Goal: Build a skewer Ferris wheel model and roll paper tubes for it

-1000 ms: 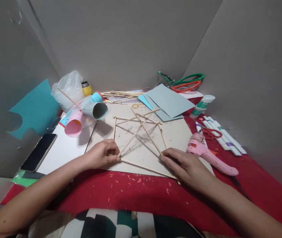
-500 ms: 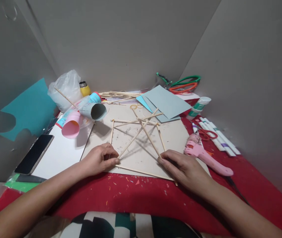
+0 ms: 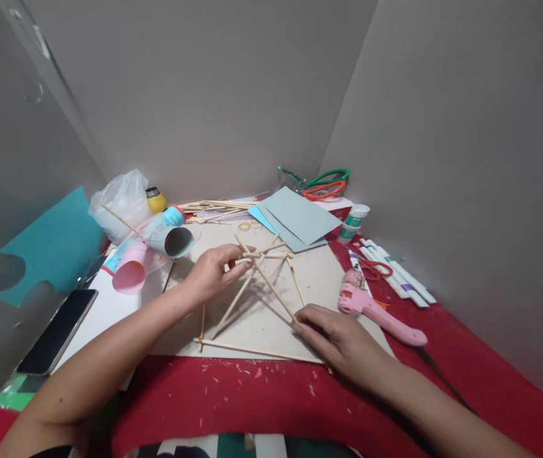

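Note:
A frame of thin wooden sticks (image 3: 257,348) lies on the pale board (image 3: 271,315), its corners bound with small yellowish bands. Several more sticks cross above it in a star-like shape. My left hand (image 3: 217,270) pinches the sticks where they meet, near the frame's far side, and covers the far left corner. In my right hand (image 3: 341,334), thumb and fingers grip the lower end of a slanting stick (image 3: 276,292) by the near right corner. A second slanting stick (image 3: 233,308) runs down to the near left, with no hand on its lower end.
Right of the board lie a pink glue gun (image 3: 381,315), red-handled scissors (image 3: 376,270) and white tubes (image 3: 398,273). Grey-blue sheets (image 3: 300,216) and loose sticks (image 3: 219,207) are behind. Paper rolls (image 3: 131,270), a plastic bag (image 3: 121,200) and a phone (image 3: 56,334) occupy the left.
My left hand has let go of the near left stick end and moved up to the crossing of the sticks. My right hand keeps its grip. The view has shifted.

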Available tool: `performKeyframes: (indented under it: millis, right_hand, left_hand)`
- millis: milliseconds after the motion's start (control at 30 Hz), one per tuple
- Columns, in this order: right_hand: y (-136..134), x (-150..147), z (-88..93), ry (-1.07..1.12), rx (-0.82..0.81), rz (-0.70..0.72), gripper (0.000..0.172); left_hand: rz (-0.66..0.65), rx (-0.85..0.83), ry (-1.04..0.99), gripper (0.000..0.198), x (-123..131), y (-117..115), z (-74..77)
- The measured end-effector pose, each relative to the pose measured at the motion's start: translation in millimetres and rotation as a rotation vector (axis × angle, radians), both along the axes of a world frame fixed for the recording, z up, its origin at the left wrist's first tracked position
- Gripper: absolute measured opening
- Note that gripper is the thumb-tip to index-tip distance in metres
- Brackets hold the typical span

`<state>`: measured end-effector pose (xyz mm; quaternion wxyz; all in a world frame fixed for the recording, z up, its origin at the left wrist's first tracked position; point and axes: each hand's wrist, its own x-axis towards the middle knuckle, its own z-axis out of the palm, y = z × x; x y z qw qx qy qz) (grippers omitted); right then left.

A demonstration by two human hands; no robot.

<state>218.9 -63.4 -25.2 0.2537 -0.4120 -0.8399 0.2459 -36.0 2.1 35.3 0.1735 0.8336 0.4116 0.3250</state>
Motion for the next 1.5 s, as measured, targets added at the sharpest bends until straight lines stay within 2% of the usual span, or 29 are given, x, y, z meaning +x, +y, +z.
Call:
performKeyframes:
  millis: [167, 333, 467, 633, 967, 1167, 1400, 1500]
  right_hand:
    - [1, 1, -1.7, -0.006, 0.03, -0.001, 0.024]
    - [1, 3, -2.1, -0.009, 0.029, 0.025, 0.025]
    - [-2, 4, 0.7, -0.02, 0.005, 0.044, 0.025]
    - [-4, 6, 2.2, -0.057, -0.029, 0.05, 0.025]
    - [-3, 8, 1.6, -0.06, -0.076, 0.08, 0.024]
    - [-3, 9, 3.0, -0.075, -0.087, 0.086, 0.025]
    - [-3, 10, 2.1, -0.073, -0.068, 0.09, 0.026]
    - [-2, 10, 1.7, -0.064, -0.054, 0.094, 0.026]
  left_hand:
    - [0.09, 0.087, -0.065, 0.027, 3, 26, -4.1]
    - [0.105, 0.03, -0.158, 0.027, 4, 39, 0.5]
    - [0.116, -0.003, -0.18, 0.027, 2, 43, -2.6]
    - [0.151, -0.039, -0.067, 0.03, -10, 48, -15.0]
    - [0.159, -0.116, 0.094, 0.016, -40, 55, -35.4]
    - [0.119, -0.109, 0.206, 0.019, -53, 63, -36.4]
    - [0.144, -0.023, 0.257, 0.027, -54, 67, -41.6]
    - [0.118, -0.007, 0.262, 0.026, -55, 69, -42.6]
